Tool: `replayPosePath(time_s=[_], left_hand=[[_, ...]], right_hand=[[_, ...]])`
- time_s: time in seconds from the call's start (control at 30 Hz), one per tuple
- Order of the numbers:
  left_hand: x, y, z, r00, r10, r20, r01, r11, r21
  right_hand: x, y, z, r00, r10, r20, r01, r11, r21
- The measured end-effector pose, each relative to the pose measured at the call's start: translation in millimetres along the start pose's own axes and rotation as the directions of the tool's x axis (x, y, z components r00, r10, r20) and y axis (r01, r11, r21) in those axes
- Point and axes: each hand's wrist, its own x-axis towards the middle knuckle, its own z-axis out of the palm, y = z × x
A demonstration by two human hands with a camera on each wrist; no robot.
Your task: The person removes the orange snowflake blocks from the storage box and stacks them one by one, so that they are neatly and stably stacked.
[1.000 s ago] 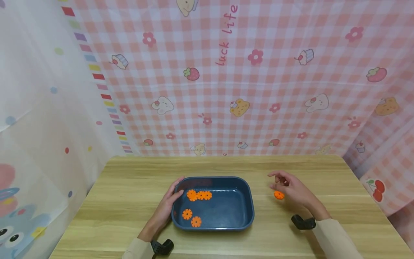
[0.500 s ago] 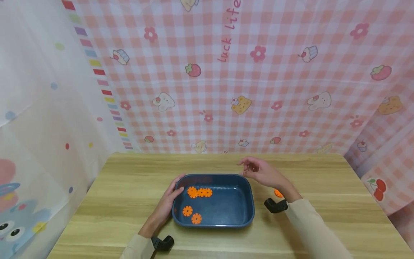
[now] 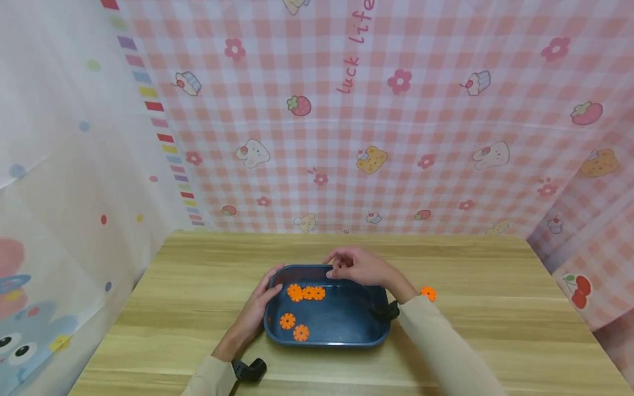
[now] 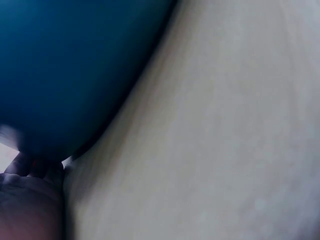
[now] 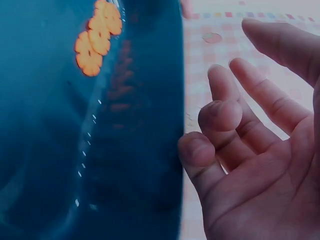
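Note:
A dark blue tray holds several orange notched discs: a cluster near its back left, and two single ones, a disc and another disc, toward the front left. My left hand grips the tray's left end, thumb over the rim and fingers outside. Over the back rim hangs my right hand; in the right wrist view this hand has loosely bent fingers with nothing between them, beside the tray wall. One orange disc lies on the table, right of the tray.
The wooden table extends around the tray. Behind it hangs a pink checked cloth, with a pale dotted cloth at the left. Black devices are strapped at both wrists.
My right hand has moved left from beside the loose disc on the table to above the tray's back rim, leaving that disc in full view. My left hand keeps its place on the tray.

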Motion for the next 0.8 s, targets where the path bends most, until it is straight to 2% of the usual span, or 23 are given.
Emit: replayPosePath(time_s=[0.2, 0.43, 0.63, 0.8], left_hand=[[1.2, 1.6, -0.6, 1.000, -0.005, 0.004, 0.005, 1.000, 0.006], [1.8, 0.1, -1.7, 1.000, -0.001, 0.007, 0.001, 1.000, 0.011], [1.0, -0.7, -1.2, 1.000, 0.007, 0.018, -0.007, 1.000, 0.016], [0.6, -0.6, -1.3, 1.000, 0.005, 0.015, -0.005, 1.000, 0.012]], right_hand=[[12.5, -1.4, 16.6, 0.996, 0.033, 0.087, -0.032, 0.999, -0.008], [25.9, 4.9, 36.7, 0.973, 0.071, 0.221, -0.077, 0.997, 0.018], [29.7, 8.8, 45.5, 0.960, 0.162, 0.226, -0.157, 0.987, -0.040], [30.5, 14.2, 49.2, 0.954, 0.205, 0.218, -0.193, 0.978, -0.073]])
